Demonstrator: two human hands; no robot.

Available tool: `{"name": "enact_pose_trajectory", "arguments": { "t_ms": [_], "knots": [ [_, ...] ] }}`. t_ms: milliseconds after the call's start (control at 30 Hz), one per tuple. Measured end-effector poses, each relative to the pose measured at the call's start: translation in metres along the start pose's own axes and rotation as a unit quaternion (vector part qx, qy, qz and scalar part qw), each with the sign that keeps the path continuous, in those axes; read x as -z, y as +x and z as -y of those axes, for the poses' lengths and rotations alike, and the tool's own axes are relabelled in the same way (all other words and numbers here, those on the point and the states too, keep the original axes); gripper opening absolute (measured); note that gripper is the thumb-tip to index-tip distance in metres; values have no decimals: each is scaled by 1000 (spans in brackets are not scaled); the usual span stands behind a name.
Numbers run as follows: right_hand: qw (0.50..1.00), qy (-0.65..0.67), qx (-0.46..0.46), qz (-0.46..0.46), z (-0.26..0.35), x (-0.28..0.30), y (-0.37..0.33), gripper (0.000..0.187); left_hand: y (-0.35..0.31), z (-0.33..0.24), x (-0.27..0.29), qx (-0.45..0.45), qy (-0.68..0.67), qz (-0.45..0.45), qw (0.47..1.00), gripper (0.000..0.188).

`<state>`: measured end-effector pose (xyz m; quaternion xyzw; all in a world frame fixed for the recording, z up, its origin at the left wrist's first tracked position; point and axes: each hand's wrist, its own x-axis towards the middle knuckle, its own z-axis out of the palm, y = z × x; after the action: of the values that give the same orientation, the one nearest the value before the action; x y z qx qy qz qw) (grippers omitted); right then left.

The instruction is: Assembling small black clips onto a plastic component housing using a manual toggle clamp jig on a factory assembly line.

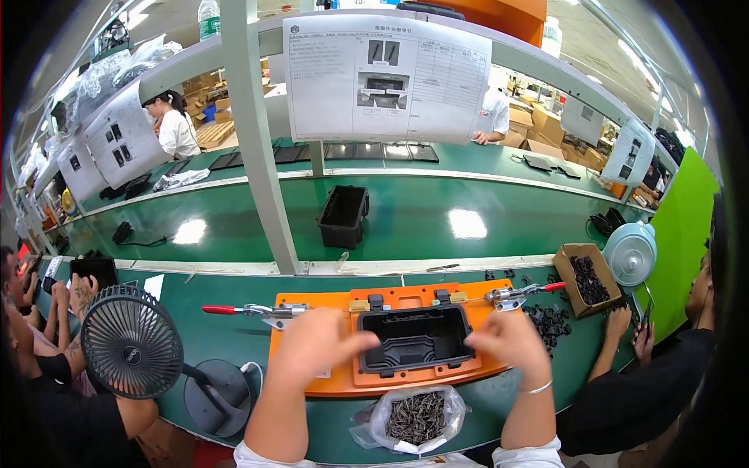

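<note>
A black plastic box (415, 343), its hollow inside facing up, sits in an orange fixture (360, 368). My left hand (316, 345) is over the fixture's left side, thumb stretched toward the box wall. At the opposite side is my right hand (507, 340), its thumb pointing at the box's right rim. Both hands look slightly blurred, thumbs apart from the fingers, nothing visible in them. Beyond them lie a left toggle clamp (269, 310) and a right toggle clamp (515, 296), both red-handled. Small black latch parts (376, 302) stand along the far edge of the box.
In front of the fixture lies a plastic bag of dark metal pins (417, 417). A grey fan (133, 343) stands left. Black small parts (550, 324) and a cardboard box (583, 281) are right. Another black box (343, 217) sits on the green conveyor (406, 203). Co-workers sit on both sides.
</note>
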<state>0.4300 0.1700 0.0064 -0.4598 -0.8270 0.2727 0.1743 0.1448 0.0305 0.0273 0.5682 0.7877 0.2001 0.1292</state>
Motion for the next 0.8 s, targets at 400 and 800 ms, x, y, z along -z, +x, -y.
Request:
{"name": "enact_pose_trajectory", "arguments": {
  "t_ms": [400,800],
  "knots": [
    [991,73,43,-103,29,-3,-4,30,-3,-5,-8,-41,-38,-23,998,36],
    [876,446,183,15,19,-21,-5,15,-49,-31,23,-254,-235,-251,904,37]
  ]
}}
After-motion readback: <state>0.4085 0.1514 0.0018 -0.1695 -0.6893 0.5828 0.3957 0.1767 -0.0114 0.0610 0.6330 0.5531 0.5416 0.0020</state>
